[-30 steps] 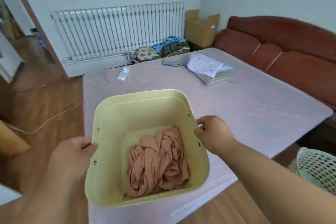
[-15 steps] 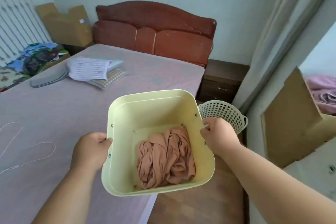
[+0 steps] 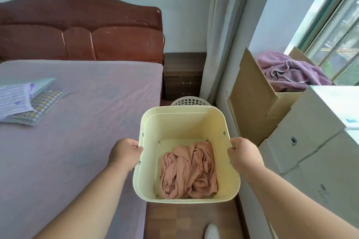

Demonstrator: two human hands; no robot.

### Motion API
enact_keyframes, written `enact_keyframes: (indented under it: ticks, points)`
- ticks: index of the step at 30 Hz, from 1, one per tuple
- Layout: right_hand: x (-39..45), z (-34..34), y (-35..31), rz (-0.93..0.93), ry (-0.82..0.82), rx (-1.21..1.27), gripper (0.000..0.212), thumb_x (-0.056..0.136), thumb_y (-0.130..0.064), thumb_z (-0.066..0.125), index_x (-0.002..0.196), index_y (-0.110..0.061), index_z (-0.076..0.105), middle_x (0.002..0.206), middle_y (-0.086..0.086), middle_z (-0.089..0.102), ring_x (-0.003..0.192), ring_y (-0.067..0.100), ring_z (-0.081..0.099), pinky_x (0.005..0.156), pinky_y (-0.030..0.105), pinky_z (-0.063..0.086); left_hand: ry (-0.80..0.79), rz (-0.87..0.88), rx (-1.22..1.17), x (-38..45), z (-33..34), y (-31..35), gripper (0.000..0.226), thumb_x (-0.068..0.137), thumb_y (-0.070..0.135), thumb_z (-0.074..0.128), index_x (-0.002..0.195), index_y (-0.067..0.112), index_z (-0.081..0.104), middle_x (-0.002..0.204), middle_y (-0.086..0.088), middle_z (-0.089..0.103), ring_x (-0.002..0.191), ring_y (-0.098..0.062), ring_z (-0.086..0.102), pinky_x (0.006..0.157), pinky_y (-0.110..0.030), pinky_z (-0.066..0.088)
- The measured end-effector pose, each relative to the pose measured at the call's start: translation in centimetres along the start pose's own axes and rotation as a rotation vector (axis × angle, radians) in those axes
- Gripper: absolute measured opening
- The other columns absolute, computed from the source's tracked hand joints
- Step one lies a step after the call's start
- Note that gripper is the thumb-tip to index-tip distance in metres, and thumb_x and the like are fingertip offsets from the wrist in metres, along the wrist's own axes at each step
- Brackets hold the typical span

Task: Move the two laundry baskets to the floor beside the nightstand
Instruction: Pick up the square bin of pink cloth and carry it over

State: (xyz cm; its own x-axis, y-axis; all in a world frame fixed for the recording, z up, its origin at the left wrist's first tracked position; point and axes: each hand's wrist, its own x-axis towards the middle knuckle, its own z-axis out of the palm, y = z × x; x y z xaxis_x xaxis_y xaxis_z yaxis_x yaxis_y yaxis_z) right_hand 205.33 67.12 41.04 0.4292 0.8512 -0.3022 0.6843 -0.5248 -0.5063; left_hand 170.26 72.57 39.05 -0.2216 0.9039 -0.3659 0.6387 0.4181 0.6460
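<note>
We see both hands, left hand (image 3: pixel 124 154) and right hand (image 3: pixel 243 152), clenched on the yellow basket (image 3: pixel 184 122) rim, held over wood floor (image 3: pixel 186 219). White basket (image 3: pixel 191 101) at 12 o'clock, nightstand (image 3: pixel 183 75) beyond; bed (image 3: pixel 77 122) at 9 o'clock.

Basket (image 3: pixel 182 122) with cloth (image 3: pixel 189 170) inside, right of bed (image 3: pixel 77 122), before second basket (image 3: pixel 191 101) and nightstand (image 3: pixel 183 75), left of boxes (image 3: pixel 310 151).
</note>
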Motion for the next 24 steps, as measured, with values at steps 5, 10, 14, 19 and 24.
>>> enact_keyframes:
  ticks: [5,10,14,19,24]
  points:
    - [7.2,2.3,3.6,0.117,-0.071,-0.037,0.02,0.085,-0.002,0.045,0.078,-0.013,0.059,0.073,0.003,0.064,0.06,0.027,0.054,0.054,0.028,0.037,-0.068,-0.119,-0.017,4.8,7.0,1.1,0.02,0.075,0.023,0.071,0.082,0.013,0.087,0.067,0.002,0.085,0.072,-0.027,0.085,0.076,-0.042,0.068]
    - [15.1,6.0,6.2,0.233,-0.156,-0.001,0.022,0.098,-0.019,0.049,0.077,-0.013,0.055,0.071,0.002,0.059,0.059,0.025,0.053,0.053,0.029,0.036,-0.057,-0.306,-0.174,10.3,14.8,0.7,0.043,0.063,0.033,0.072,0.089,0.001,0.084,0.072,-0.013,0.085,0.077,-0.04,0.085,0.074,-0.052,0.069]
    - [20.7,10.6,8.7,0.354,-0.242,0.055,0.03,0.101,-0.029,0.051,0.106,-0.007,0.07,0.093,0.011,0.075,0.079,0.033,0.07,0.068,0.035,0.054,-0.063,-0.402,-0.247,14.3,20.8,-0.4,0.04,0.062,0.036,0.074,0.079,0.001,0.08,0.082,-0.022,0.086,0.081,-0.044,0.084,0.082,-0.056,0.068]
    - [26.7,18.9,13.0,0.472,-0.306,0.076,0.033,0.101,-0.038,0.053,0.116,-0.012,0.068,0.102,0.011,0.077,0.094,0.036,0.075,0.091,0.049,0.065,-0.108,-0.492,-0.186,20.0,29.0,-4.6,0.03,0.073,0.045,0.07,0.057,0.02,0.075,0.054,-0.007,0.074,0.062,-0.037,0.072,0.066,-0.044,0.059]
    - [32.9,28.9,18.9,0.499,-0.316,0.107,0.035,0.106,-0.043,0.055,0.121,-0.014,0.07,0.097,0.004,0.074,0.084,0.024,0.07,0.074,0.036,0.057,-0.152,-0.509,-0.18,27.0,37.5,-11.6,0.033,0.078,0.049,0.063,0.069,0.023,0.08,0.061,-0.002,0.08,0.067,-0.034,0.077,0.069,-0.045,0.058]
